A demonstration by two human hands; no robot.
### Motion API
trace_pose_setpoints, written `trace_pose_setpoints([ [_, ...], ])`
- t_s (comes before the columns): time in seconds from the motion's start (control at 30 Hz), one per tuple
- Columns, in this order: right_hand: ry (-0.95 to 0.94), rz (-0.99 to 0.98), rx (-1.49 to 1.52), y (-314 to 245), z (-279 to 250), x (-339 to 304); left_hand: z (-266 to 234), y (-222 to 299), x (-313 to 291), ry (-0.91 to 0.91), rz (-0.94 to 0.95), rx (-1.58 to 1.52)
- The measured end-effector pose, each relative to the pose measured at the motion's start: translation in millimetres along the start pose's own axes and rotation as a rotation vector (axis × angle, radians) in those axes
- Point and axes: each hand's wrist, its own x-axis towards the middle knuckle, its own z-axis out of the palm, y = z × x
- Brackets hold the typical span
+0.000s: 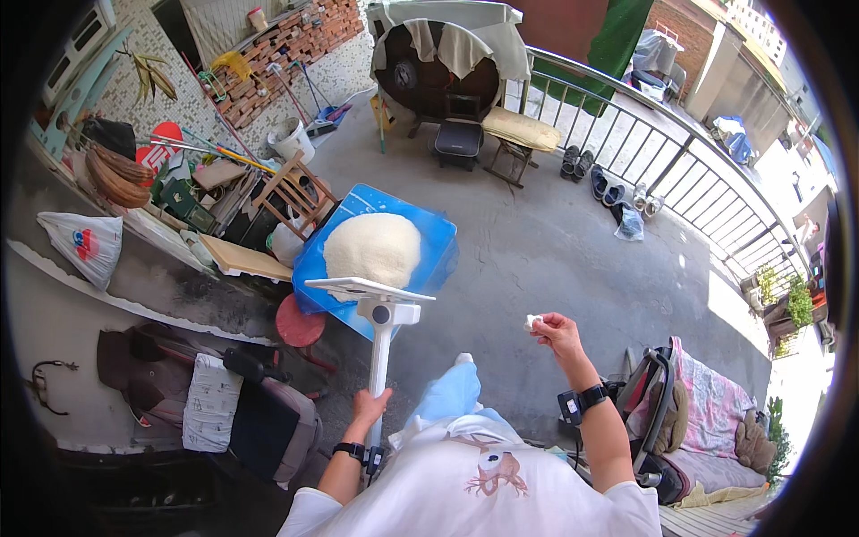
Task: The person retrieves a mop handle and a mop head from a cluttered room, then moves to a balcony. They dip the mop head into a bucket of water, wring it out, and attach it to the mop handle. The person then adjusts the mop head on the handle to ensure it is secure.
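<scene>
My left hand [369, 407] is wrapped round the shaft of a white pole-shaped device [380, 351]. At its upper end are a joint with a round dark disc and a wide, thin flat head. Behind that head, a heap of pale grain-like stuff [374, 246] lies on a blue sheet [436, 234], and the head overlaps the heap's near edge in view. Out to the right, my right hand [558, 335] is raised and pinches a small crumpled white wad [533, 322] between thumb and fingers. The wad looks like tissue, but its material is unclear.
A red round stool [300, 320] stands left of the sheet. Padded seats [259, 421] are at near left, and a cloth-draped chair [711, 430] at near right. Pairs of shoes [608, 186] line the railing [689, 166]. A folding stool [521, 134] and white bucket [291, 139] stand farther back.
</scene>
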Motion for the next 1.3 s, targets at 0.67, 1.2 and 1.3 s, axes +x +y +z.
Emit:
trace_pose_setpoints([
  [0.67,-0.081,0.383,-0.016,-259.8,-97.4,630.5,127.6,429.4,335.7,0.156,-0.335,-0.192],
  [1.2,-0.417,0.542,-0.232,-400.8,186.4,1035.1,37.3,635.5,582.5,0.22,-0.449,-0.276],
  [1.3,-0.295,0.671,-0.251,-390.5,232.6,1089.4,-7.7,650.7,629.1,0.18,-0.466,-0.372],
])
